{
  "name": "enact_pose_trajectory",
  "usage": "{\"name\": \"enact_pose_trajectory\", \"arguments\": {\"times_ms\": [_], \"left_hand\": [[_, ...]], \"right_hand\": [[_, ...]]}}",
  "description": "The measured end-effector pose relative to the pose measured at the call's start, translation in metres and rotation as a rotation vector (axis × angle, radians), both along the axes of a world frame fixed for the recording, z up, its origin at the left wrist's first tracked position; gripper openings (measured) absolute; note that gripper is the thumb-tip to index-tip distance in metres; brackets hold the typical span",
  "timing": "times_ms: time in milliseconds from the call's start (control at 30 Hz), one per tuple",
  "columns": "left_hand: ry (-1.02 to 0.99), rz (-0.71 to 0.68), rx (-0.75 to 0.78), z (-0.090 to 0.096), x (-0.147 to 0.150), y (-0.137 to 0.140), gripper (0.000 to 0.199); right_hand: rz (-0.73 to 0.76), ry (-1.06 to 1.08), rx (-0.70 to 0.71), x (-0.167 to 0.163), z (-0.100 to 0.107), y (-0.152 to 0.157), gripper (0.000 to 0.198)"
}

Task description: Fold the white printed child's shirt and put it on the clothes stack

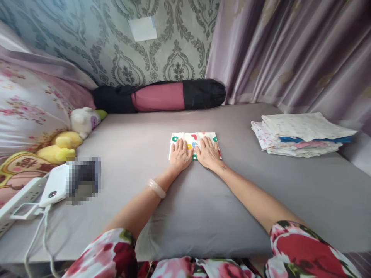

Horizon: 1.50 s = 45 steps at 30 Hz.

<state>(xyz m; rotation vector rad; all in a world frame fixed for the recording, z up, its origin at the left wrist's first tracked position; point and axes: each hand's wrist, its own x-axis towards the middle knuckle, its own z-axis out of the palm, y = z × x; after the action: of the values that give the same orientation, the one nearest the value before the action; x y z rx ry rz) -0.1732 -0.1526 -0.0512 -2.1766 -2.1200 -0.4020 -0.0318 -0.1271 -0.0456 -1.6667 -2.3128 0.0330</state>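
Head view: hands (193, 153) flat on folded cloth (193, 139)

The head camera looks forward and down, close over the grey bed (121, 166).

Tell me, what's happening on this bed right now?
A person presses both palms flat on a small folded cloth with colourful shapes, lying on the grey bed. The left hand and right hand sit side by side on it. A stack of folded cloths rests to the right, soft toys to the left, and a black-and-pink bag along the wall.
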Motion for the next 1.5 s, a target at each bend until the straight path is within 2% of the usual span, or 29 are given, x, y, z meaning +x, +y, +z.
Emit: {"name": "enact_pose_trajectory", "arguments": {"times_ms": [200,367,600,700,800,933,1033,1233,1500], "left_hand": [[-0.137,-0.014,0.093,-0.002,-0.004,0.001,0.047],[-0.281,0.007,0.187,-0.003,-0.013,0.003,0.039],[-0.207,-0.005,0.081,-0.001,-0.012,0.001,0.035],[-0.144,0.027,0.040,0.006,-0.012,0.000,0.033],[-0.072,0.047,-0.003,0.016,-0.013,0.004,0.029],[-0.043,0.070,-0.089,0.030,-0.017,0.025,0.032],[-0.067,0.103,-0.150,0.036,-0.020,0.047,0.034],[-0.085,0.147,-0.255,0.042,-0.028,0.078,0.030],[-0.108,0.140,-0.348,0.042,-0.043,0.095,0.033]], "right_hand": [[0.004,-0.003,-0.086,-0.007,0.012,-0.001,0.057],[0.140,0.011,-0.101,-0.030,0.018,-0.002,0.057],[0.147,-0.004,-0.128,-0.038,0.010,-0.001,0.056],[0.158,-0.012,-0.157,-0.034,0.010,0.003,0.056],[0.093,-0.010,-0.153,-0.024,0.010,0.016,0.058],[-0.044,-0.007,-0.118,-0.003,0.006,0.041,0.057],[-0.086,0.008,-0.094,0.009,0.004,0.055,0.052],[-0.068,-0.011,-0.010,0.019,0.009,0.069,0.037],[0.020,0.020,-0.113,0.029,0.019,0.091,0.032]]}}
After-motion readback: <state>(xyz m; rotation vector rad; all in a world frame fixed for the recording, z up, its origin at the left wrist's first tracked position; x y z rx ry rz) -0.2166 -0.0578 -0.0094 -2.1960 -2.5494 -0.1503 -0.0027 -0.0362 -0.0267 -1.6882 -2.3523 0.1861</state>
